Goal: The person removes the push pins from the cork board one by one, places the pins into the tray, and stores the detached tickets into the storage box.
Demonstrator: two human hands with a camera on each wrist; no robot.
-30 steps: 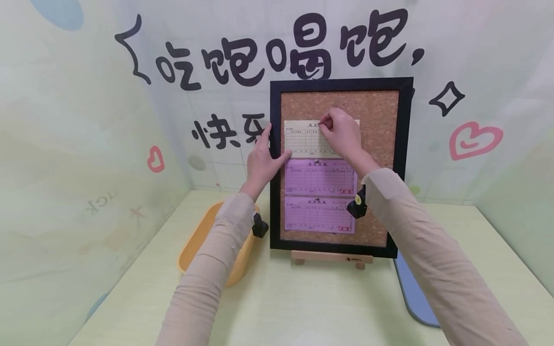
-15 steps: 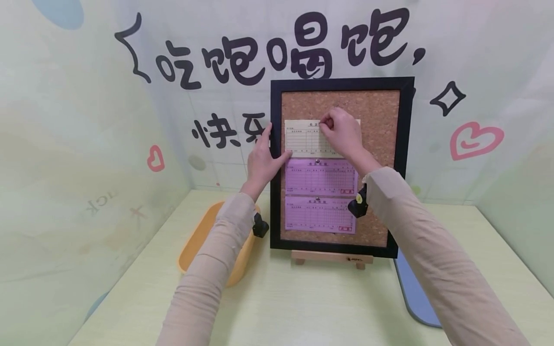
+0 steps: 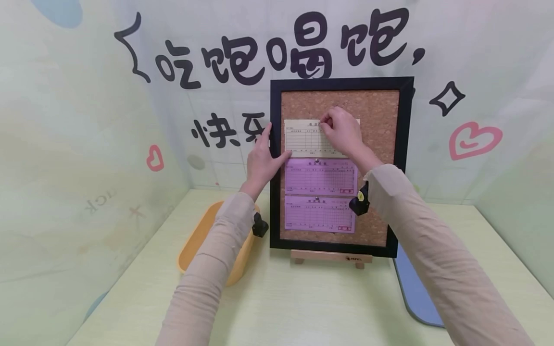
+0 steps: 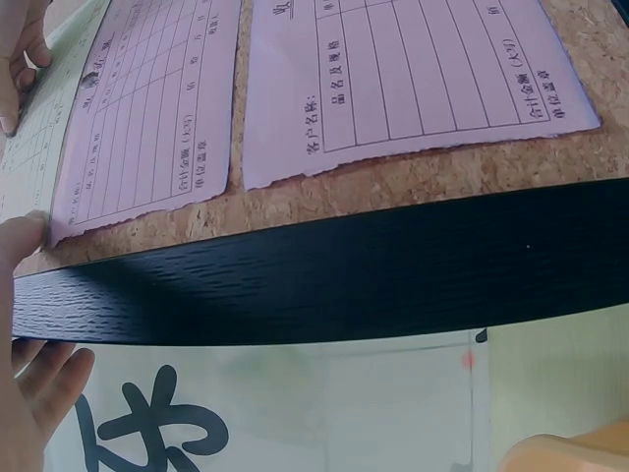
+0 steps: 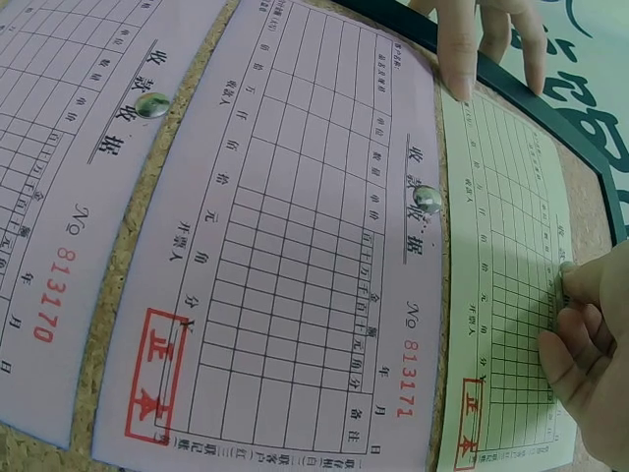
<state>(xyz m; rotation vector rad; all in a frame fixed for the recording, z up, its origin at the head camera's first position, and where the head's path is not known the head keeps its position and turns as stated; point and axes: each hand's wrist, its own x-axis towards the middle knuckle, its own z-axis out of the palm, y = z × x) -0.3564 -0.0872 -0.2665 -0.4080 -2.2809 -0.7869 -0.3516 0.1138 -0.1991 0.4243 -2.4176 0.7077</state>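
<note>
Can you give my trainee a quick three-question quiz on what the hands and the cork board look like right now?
1. True or false: two purple receipts are pinned on the cork board below the cream receipt.
2. Which part of the cream receipt does the left hand press? A. top right corner B. lower left corner C. centre
3. Fill in: the right hand pinches at the cream receipt's ____ edge.

Key: 1. True. 2. B; the thumb presses there while the fingers reach round the black frame. 3. Top; what the fingertips hold is hidden.
</note>
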